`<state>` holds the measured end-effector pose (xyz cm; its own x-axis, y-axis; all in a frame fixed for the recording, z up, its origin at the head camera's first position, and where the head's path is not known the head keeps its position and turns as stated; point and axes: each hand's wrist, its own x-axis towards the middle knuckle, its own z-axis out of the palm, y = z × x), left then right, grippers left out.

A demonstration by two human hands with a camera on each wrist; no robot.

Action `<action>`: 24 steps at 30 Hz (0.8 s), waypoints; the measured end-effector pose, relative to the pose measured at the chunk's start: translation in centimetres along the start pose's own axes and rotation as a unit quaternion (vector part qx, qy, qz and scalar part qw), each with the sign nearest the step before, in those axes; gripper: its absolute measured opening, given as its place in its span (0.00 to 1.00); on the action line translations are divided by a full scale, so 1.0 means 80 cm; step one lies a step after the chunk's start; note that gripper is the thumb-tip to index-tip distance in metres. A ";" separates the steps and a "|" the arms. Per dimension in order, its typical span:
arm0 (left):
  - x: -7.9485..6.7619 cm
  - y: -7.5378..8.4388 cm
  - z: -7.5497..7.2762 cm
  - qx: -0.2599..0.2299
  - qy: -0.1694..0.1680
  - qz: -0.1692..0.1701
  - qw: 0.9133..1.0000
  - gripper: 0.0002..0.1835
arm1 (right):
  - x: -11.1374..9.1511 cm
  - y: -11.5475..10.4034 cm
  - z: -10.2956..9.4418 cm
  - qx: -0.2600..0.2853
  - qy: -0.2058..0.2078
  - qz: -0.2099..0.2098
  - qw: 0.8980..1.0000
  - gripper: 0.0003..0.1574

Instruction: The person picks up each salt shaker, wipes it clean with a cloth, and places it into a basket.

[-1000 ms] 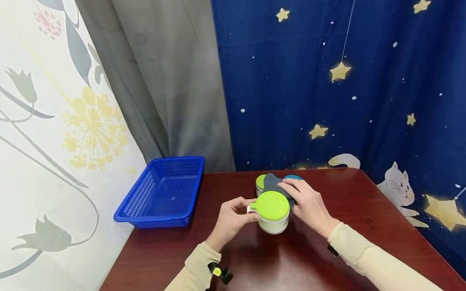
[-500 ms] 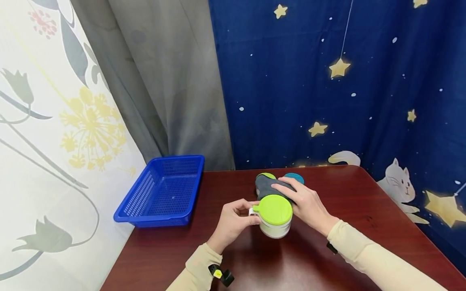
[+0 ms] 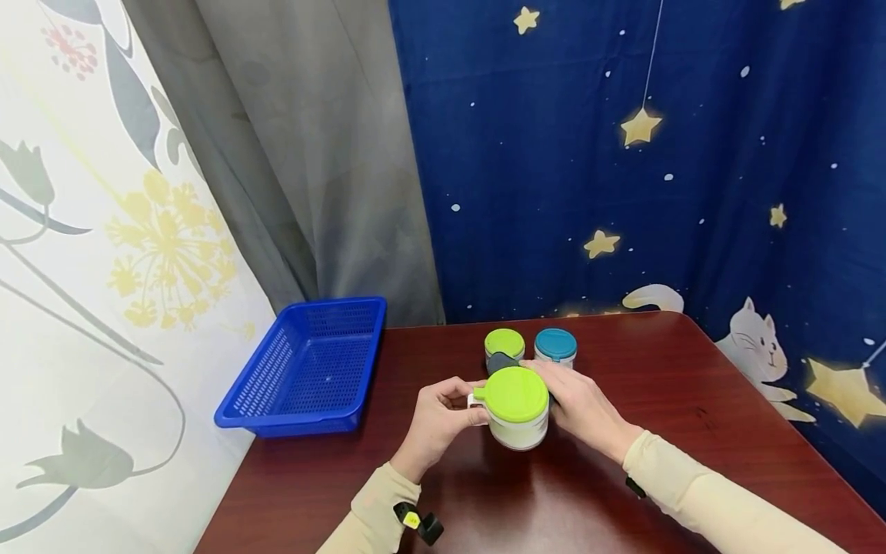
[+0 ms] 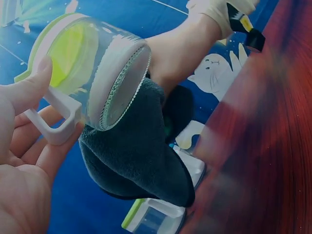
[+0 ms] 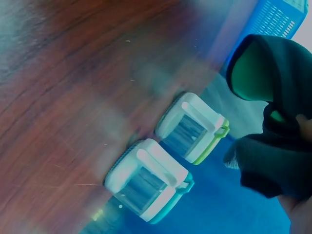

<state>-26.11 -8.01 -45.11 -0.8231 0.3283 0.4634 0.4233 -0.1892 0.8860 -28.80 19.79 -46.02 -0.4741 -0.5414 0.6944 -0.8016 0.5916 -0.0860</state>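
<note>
My left hand (image 3: 443, 419) pinches the white handle (image 4: 63, 119) of a clear seasoning jar with a lime-green lid (image 3: 516, 395). The jar is raised over the table and tilted. In the left wrist view its clear body (image 4: 100, 73) and ridged base show. My right hand (image 3: 584, 404) grips a dark grey cloth (image 4: 131, 141) against the jar's far side. The cloth hangs in folds below the jar, and most right-hand fingers are hidden behind jar and cloth. In the right wrist view the bunched cloth (image 5: 273, 161) shows a green patch.
Behind the hands stand two similar jars, one with a green lid (image 3: 504, 342) and one with a teal lid (image 3: 556, 343). A blue perforated basket (image 3: 230, 419) sits at the left of the dark red table (image 3: 664, 385). Curtains (image 3: 526, 154) hang along the back edge.
The right hand and cloth have come down and nearer, from above the far jars to behind the held jar. Both far lids now show fully. The left hand keeps its grip.
</note>
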 end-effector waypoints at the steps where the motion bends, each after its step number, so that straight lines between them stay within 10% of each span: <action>1: 0.000 0.000 0.000 0.004 -0.005 0.000 1.000 0.13 | 0.002 0.000 -0.001 0.001 0.003 0.004 1.000 0.50; 15: -0.001 -0.010 0.001 0.030 -0.006 0.000 1.000 0.11 | 0.025 0.005 -0.021 -0.067 0.079 -0.006 0.995 0.46; 24: -0.001 -0.013 -0.001 0.034 0.001 -0.005 0.999 0.11 | 0.019 0.003 -0.015 -0.038 0.048 -0.012 0.998 0.41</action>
<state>-26.56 -7.94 -46.03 -0.8282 0.3276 0.4547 0.4401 -0.1220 0.8896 -29.29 19.85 -44.18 -0.4156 -0.4978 0.7612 -0.7802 0.6253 -0.0171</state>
